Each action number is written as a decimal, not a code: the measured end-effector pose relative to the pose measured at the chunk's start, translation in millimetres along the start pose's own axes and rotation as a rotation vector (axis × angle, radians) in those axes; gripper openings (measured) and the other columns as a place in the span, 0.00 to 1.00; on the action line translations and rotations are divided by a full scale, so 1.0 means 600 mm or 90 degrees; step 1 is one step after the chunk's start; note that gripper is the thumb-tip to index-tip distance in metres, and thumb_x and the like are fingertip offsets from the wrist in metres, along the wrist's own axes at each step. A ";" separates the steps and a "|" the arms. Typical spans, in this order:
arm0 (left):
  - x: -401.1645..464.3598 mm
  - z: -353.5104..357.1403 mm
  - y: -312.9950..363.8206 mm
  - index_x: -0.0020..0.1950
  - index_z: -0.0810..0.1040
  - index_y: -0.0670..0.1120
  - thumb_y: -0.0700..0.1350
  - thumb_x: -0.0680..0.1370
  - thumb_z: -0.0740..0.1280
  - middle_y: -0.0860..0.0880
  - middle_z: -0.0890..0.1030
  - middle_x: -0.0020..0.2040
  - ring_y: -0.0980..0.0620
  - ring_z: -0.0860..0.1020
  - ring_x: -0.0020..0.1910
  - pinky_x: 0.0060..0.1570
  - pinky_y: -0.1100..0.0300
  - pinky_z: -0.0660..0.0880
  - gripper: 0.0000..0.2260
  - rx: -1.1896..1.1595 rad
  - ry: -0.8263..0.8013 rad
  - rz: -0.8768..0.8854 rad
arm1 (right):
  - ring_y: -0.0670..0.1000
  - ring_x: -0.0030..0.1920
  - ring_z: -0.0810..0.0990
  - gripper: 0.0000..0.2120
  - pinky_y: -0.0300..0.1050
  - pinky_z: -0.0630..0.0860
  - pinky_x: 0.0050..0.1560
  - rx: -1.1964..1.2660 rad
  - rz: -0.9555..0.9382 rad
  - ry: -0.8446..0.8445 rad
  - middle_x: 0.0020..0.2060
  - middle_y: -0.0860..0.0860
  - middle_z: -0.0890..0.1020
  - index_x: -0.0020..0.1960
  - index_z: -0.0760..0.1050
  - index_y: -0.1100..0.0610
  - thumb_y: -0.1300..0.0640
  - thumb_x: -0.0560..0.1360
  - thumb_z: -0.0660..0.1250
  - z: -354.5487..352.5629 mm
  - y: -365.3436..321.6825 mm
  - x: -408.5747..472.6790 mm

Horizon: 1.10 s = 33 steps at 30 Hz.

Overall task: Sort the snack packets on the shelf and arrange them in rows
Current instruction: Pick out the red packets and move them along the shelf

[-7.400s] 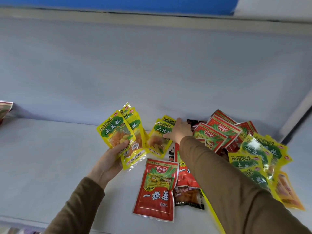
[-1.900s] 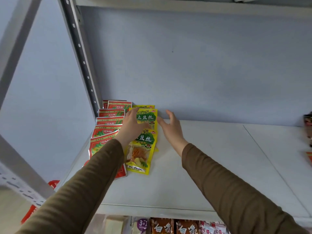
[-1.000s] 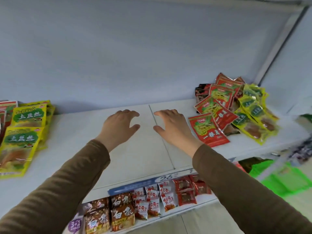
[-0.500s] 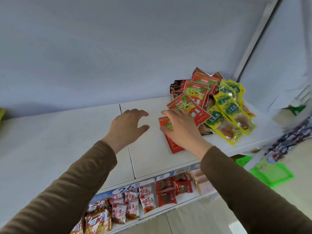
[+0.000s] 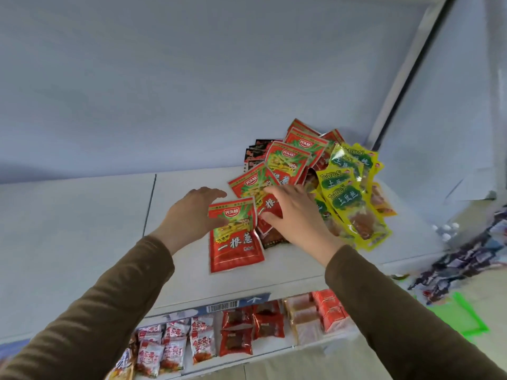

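Observation:
A mixed pile of snack packets lies at the right end of the white shelf (image 5: pixel 82 231): red packets (image 5: pixel 288 160), yellow-green packets (image 5: pixel 345 193) and a few dark ones (image 5: pixel 256 152). One red packet (image 5: pixel 236 242) sits apart at the pile's front left, its top edge raised. My left hand (image 5: pixel 186 218) holds that packet by its upper left corner, fingers behind it. My right hand (image 5: pixel 296 215) lies flat on another red packet (image 5: pixel 252 185) in the pile, fingers spread, thumb at the packet's lower edge. Part of the pile is hidden under that hand.
The shelf's grey back wall and a metal upright (image 5: pixel 403 78) close off the right end. A lower shelf holds rows of small snack packs (image 5: pixel 236 333) behind a price strip (image 5: pixel 236 305). Green crates (image 5: pixel 461 319) stand on the floor to the right.
My view swung from the sorted rows at the left end to the pile at the right. Both hands moved empty across the shelf; the left now holds a red packet, the right rests on the pile.

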<state>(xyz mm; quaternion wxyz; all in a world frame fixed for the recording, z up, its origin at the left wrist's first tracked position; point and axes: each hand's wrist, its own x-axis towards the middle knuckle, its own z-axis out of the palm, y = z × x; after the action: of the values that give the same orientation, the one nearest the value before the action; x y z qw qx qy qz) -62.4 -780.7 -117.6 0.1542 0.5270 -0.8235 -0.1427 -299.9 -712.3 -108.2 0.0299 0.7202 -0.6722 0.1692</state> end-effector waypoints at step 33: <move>0.079 0.090 0.040 0.53 0.79 0.50 0.56 0.74 0.76 0.51 0.87 0.47 0.52 0.87 0.40 0.47 0.49 0.85 0.14 -0.365 0.016 -0.295 | 0.42 0.27 0.77 0.38 0.36 0.69 0.22 0.438 0.200 -0.056 0.40 0.43 0.76 0.80 0.47 0.45 0.51 0.80 0.68 0.010 0.197 0.152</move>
<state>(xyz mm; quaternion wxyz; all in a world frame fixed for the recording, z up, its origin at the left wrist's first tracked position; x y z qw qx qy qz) -122.8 -810.3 -152.6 0.2697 0.6366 -0.6068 -0.3923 -410.6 -812.4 -109.7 -0.2688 0.5831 -0.6787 0.3566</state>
